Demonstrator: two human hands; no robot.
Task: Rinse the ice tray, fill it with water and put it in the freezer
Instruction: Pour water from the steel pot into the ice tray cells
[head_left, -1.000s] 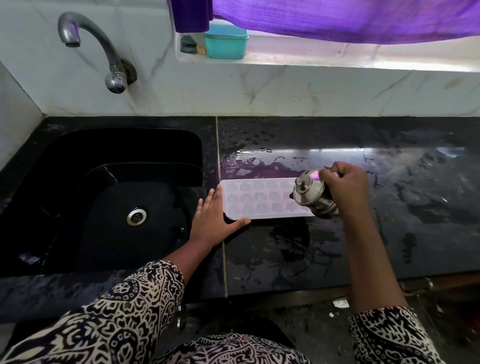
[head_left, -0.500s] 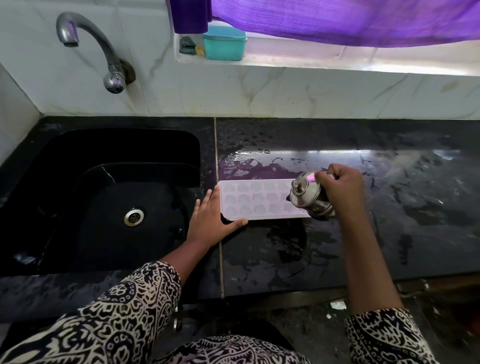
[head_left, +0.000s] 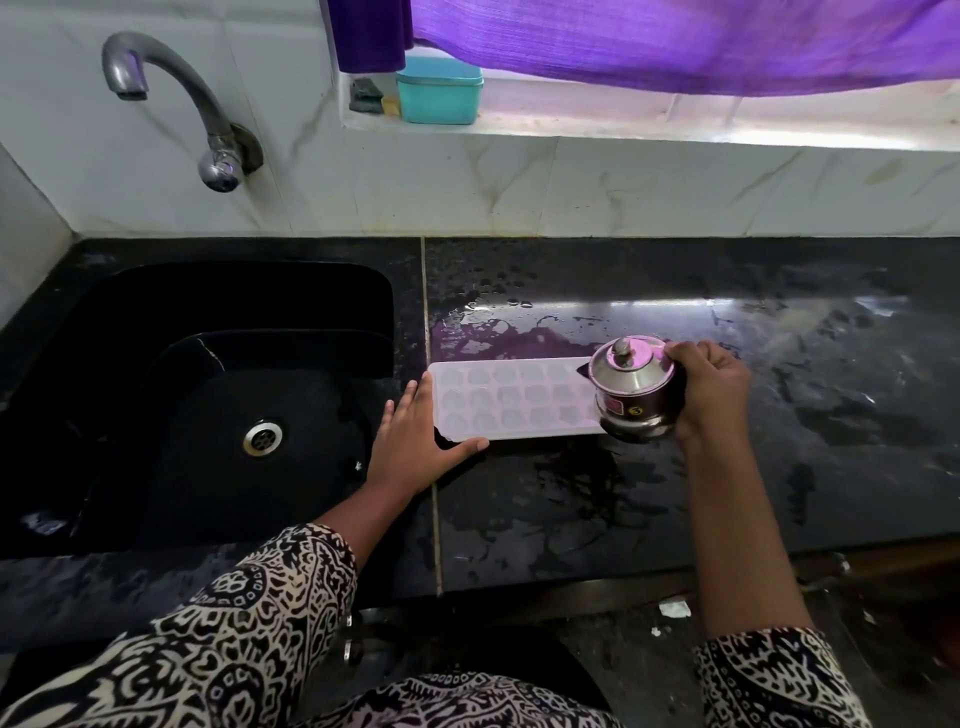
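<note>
Holding a small lidded steel pot around its body, the right hand keeps it over the right end of the ice tray, its short spout toward the tray. Whether water is coming out cannot be told, and the lid hides what the pot contains. The left hand lies flat and open on the black table, fingers spread, its thumb along the tray's near left corner and its fingers against the tray's left end. The pale tray lies between the two hands, its rows of cells looking glossy; how full they are is unclear. Beyond the tray the table is wet with puddles and drops. Left of the left hand sits a black sink with a metal drain, a curved tap above it. A teal box stands on the window ledge beneath a purple curtain.
</note>
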